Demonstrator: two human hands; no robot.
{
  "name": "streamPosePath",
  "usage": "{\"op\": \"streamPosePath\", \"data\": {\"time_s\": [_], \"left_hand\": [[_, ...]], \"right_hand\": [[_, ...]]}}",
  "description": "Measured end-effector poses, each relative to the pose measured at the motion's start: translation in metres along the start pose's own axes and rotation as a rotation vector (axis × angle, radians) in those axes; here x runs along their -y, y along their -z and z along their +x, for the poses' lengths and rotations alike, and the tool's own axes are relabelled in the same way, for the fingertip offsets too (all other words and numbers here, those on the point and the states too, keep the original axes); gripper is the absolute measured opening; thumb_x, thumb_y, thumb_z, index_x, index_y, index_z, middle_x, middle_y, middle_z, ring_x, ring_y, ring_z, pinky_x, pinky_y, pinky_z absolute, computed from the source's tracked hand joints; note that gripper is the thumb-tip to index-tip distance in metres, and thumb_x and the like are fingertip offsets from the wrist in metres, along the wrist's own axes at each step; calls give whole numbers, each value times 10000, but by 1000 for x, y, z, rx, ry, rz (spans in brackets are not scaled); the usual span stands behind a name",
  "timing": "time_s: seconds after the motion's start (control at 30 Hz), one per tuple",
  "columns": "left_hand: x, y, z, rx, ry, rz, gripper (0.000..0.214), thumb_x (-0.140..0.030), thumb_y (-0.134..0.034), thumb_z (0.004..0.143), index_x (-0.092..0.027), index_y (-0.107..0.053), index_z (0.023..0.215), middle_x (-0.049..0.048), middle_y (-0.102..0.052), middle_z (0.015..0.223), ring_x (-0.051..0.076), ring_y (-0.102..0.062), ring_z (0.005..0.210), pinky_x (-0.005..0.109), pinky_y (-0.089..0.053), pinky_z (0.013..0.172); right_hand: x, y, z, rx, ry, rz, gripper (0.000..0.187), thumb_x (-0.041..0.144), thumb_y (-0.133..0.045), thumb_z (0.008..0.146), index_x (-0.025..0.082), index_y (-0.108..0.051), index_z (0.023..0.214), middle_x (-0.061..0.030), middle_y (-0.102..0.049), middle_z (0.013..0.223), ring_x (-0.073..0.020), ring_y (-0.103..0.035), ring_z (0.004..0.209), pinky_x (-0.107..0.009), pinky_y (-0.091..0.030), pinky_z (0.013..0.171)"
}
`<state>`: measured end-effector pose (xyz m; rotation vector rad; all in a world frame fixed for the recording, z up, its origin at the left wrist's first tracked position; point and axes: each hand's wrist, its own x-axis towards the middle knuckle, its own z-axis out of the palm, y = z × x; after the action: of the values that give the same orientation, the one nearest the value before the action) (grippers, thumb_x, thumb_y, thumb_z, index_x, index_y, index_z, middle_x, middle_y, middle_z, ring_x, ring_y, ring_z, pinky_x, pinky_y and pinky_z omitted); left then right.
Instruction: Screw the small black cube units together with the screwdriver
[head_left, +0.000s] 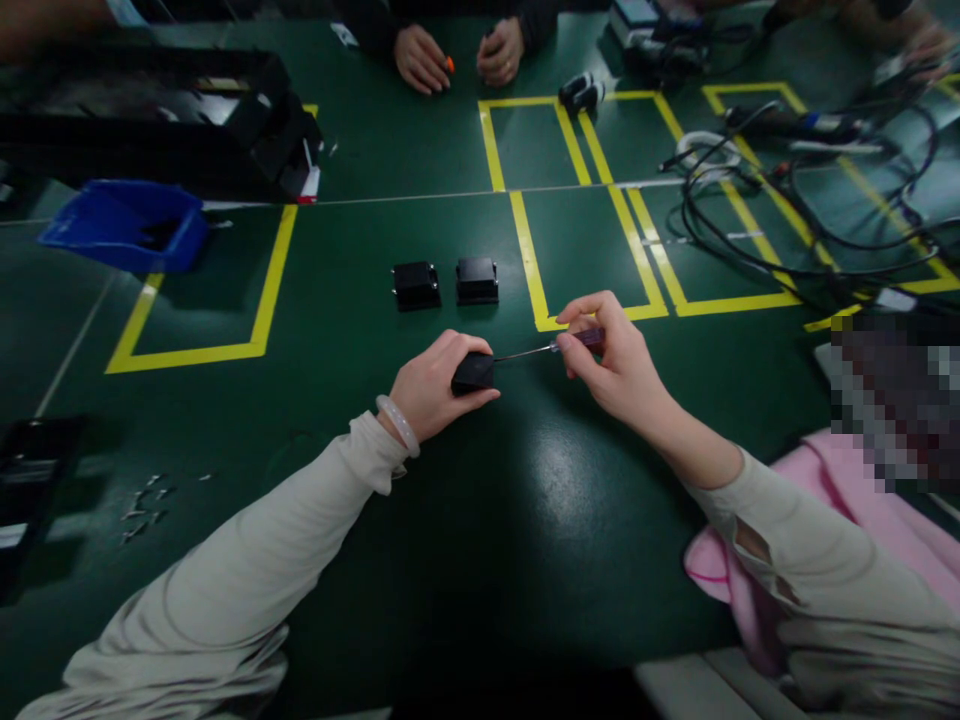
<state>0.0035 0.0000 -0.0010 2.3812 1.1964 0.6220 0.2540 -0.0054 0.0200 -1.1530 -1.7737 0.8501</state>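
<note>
Near the middle of the green table, my left hand (439,385) is closed around a small black box (473,373), thumb and fingers on its sides. My right hand (616,355) grips a screwdriver (581,342) by its dark reddish handle. The thin metal shaft points left, and its tip meets the right side of the held box; exactly what it touches is too small to make out. Just beyond my hands sit two similar black boxes, one on the left (416,285) and one on the right (477,280), with small shiny metal bits at their sides.
Loose screws (142,508) lie at the left. A blue bin (127,228) and black trays (150,120) stand farther back. Yellow tape marks the table (360,420). Cables (750,250) tangle at the right, above pink cloth (840,490). Another person's hands (457,55) rest opposite.
</note>
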Motion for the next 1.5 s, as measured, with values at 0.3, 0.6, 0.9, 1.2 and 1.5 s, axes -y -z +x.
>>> {"op": "streamPosePath", "data": {"time_s": [0.3,0.6,0.9,1.2,1.5], "left_hand": [[0,0,0,-8,-16,2,382,-395,-719,861,-189,-553,1136,71,-607,1087,231,-617,995,378,-516,875],[1,0,0,-4,-8,8,392,-392,-725,857,-190,-549,1143,71,-607,1097,233,-614,997,378,-515,869],[1,0,0,-15,-21,7,386,-394,-724,860,-189,-552,1139,64,-611,1089,223,-617,1000,368,-511,880],[1,0,0,-9,-30,8,386,-394,-726,860,-186,-556,1137,64,-607,1081,221,-615,989,366,-513,872],[1,-1,0,1,-58,-1,393,-374,-735,855,-177,-554,1143,70,-607,1084,229,-619,989,366,-520,856]], "right_hand": [[1,1,0,10,12,-11,79,296,-563,966,232,-518,971,54,-520,687,-95,-512,565,-268,-408,574],[2,1,0,32,58,-63,129,314,-562,970,224,-517,890,41,-540,720,-95,-536,602,-269,-409,604],[0,1,0,15,30,-56,112,315,-582,956,226,-514,955,40,-548,742,-99,-535,610,-275,-411,608],[5,-3,-2,-53,121,-115,183,186,-590,916,231,-486,1059,35,-525,775,-114,-549,661,-280,-440,636],[4,-3,-2,-82,101,-81,77,253,-573,953,222,-503,949,30,-545,791,-86,-539,619,-255,-417,582]]}}
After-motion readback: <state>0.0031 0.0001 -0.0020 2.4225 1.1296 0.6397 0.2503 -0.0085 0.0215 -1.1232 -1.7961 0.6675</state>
